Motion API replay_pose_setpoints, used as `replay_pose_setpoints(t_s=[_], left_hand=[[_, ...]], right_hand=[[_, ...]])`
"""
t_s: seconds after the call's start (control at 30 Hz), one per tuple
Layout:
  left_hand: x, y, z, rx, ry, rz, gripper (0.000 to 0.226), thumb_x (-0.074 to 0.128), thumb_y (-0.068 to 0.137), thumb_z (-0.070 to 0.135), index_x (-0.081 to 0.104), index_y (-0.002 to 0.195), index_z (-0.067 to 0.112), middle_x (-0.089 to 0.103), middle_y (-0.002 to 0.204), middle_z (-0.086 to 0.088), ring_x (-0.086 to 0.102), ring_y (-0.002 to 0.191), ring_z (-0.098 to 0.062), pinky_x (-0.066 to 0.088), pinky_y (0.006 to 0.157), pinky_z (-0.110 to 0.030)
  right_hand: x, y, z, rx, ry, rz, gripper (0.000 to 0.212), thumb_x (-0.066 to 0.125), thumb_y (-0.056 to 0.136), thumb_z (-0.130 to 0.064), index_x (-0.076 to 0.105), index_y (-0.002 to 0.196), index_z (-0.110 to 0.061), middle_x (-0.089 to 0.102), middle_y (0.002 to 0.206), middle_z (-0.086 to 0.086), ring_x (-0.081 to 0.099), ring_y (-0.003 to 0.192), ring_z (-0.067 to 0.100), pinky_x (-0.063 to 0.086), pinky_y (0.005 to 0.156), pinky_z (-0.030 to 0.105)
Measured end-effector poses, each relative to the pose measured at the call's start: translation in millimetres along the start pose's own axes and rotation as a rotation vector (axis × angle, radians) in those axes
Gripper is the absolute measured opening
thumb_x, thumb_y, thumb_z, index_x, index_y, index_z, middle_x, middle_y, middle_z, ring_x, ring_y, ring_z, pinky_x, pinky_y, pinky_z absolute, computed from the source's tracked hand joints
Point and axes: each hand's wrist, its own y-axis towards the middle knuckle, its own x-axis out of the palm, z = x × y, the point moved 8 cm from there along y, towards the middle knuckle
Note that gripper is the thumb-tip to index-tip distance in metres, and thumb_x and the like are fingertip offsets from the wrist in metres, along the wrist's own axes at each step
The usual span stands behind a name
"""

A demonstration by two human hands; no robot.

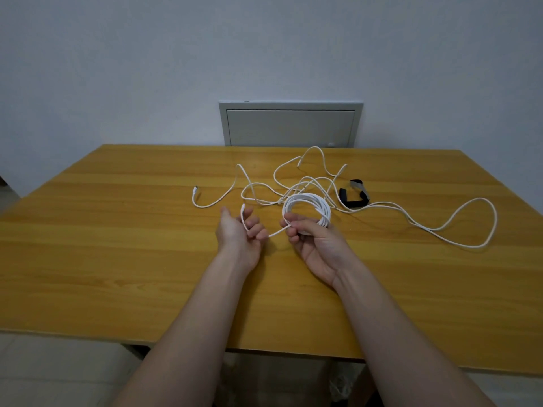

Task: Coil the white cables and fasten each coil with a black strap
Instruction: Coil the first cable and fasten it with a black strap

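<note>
The coil (306,198) sits in the right hand (315,245), its loose end (243,215) in the left hand (238,235). Other cables (307,180) lie behind on the table (117,230).

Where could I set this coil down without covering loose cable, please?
Bare table left of the left hand and cable plug, and along the near edge beside both forearms. Crowded behind and right of the coil: loose cables, black straps.

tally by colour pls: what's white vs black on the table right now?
white coil, right hand gripping it, left hand holding its tail: 1
loose white cable tangle: 1 (separate cables can't be counted)
black strap heap: 1 (strap count unclear)
total: 3
</note>
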Motion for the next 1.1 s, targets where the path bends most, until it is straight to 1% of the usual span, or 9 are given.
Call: replay_pose_setpoints(t_s=[0.1, 0.23, 0.37, 0.5, 0.57, 0.63, 0.73, 0.87, 1.1], left_hand=[[0, 6, 16, 0.187, 0.567, 0.054, 0.04, 0.038, 0.109, 0.03, 0.066, 0.089, 0.01, 0.037, 0.06, 0.003, 0.028, 0.042, -0.01, 0.024, 0.037, -0.019], [26, -1, 16, 0.387, 1.086, -0.188, 0.026, 0.058, 0.099, 0.014, 0.079, 0.085, 0.018, 0.068, 0.058, 0.013, 0.059, 0.061, -0.01, 0.043, 0.057, -0.023], [34, -8, 1, 0.317, 0.979, -0.362, 0.018, 0.061, 0.091, 0.003, 0.08, 0.093, 0.006, 0.071, 0.066, 0.0, 0.062, 0.06, -0.009, 0.044, 0.055, -0.019], [32, -15, -3, 0.26, 0.74, -0.428, 0.037, 0.044, 0.085, 0.005, 0.081, 0.081, 0.008, 0.074, 0.086, -0.016, 0.067, 0.075, -0.025, 0.05, 0.067, -0.032], [35, -17, -4, 0.236, 0.604, -0.456, 0.043, 0.038, 0.087, 0.007, 0.08, 0.081, 0.009, 0.07, 0.089, -0.017, 0.06, 0.067, -0.022, 0.049, 0.06, -0.029], [42, -21, 0, 0.331, 0.621, -0.514, 0.041, 0.045, 0.079, 0.009, 0.076, 0.105, 0.009, 0.063, 0.086, -0.014, 0.053, 0.067, -0.02, 0.044, 0.057, -0.026], [48, -29, 7, 0.568, 0.762, -0.578, 0.067, 0.056, 0.07, 0.001, 0.054, 0.135, 0.013, 0.055, 0.079, -0.008, 0.054, 0.07, -0.018, 0.047, 0.062, -0.028], [54, -42, 9, 0.762, 0.872, -0.621, 0.059, 0.064, 0.073, 0.0, 0.051, 0.128, 0.017, 0.045, 0.078, -0.025, 0.045, 0.066, -0.025, 0.041, 0.06, -0.037], [57, -56, 16, 0.989, 1.03, -0.537, 0.031, 0.074, 0.086, -0.001, 0.064, 0.106, 0.019, 0.065, 0.079, 0.003, 0.059, 0.068, -0.015, 0.048, 0.065, -0.031]], right_hand=[[1, -1, 2, 0.032, -0.017, -0.023, 0.016, 0.059, 0.092, 0.009, 0.074, 0.097, 0.006, 0.072, 0.092, 0.019, 0.063, 0.068, 0.013, 0.054, 0.059, 0.017], [5, -3, 5, 0.094, -0.041, -0.066, 0.02, 0.054, 0.09, 0.011, 0.074, 0.089, 0.006, 0.07, 0.088, 0.021, 0.062, 0.063, 0.014, 0.053, 0.055, 0.017], [8, -6, 7, 0.178, 0.009, -0.101, 0.02, 0.05, 0.091, 0.009, 0.07, 0.09, 0.005, 0.068, 0.083, 0.018, 0.059, 0.057, 0.011, 0.05, 0.049, 0.014], [11, -8, 9, 0.23, 0.001, -0.14, 0.021, 0.049, 0.091, 0.009, 0.069, 0.088, 0.005, 0.067, 0.084, 0.018, 0.059, 0.057, 0.011, 0.051, 0.05, 0.015], [12, -7, 11, 0.248, -0.008, -0.148, 0.019, 0.048, 0.091, 0.009, 0.067, 0.093, 0.006, 0.066, 0.084, 0.018, 0.059, 0.057, 0.011, 0.052, 0.05, 0.015], [13, -6, 13, 0.259, -0.006, -0.157, 0.018, 0.049, 0.09, 0.009, 0.065, 0.096, 0.006, 0.065, 0.084, 0.017, 0.059, 0.057, 0.011, 0.053, 0.051, 0.015], [15, -6, 14, 0.261, 0.009, -0.186, 0.02, 0.051, 0.087, 0.007, 0.064, 0.102, 0.006, 0.065, 0.082, 0.014, 0.06, 0.058, 0.011, 0.054, 0.052, 0.015], [12, -4, 12, 0.22, -0.019, -0.145, 0.021, 0.045, 0.094, 0.01, 0.064, 0.101, 0.004, 0.062, 0.075, 0.011, 0.06, 0.057, 0.012, 0.052, 0.05, 0.015], [15, -4, 10, 0.22, -0.019, -0.135, 0.021, 0.046, 0.093, 0.012, 0.064, 0.103, 0.008, 0.067, 0.074, 0.015, 0.063, 0.054, 0.012, 0.055, 0.052, 0.016]])
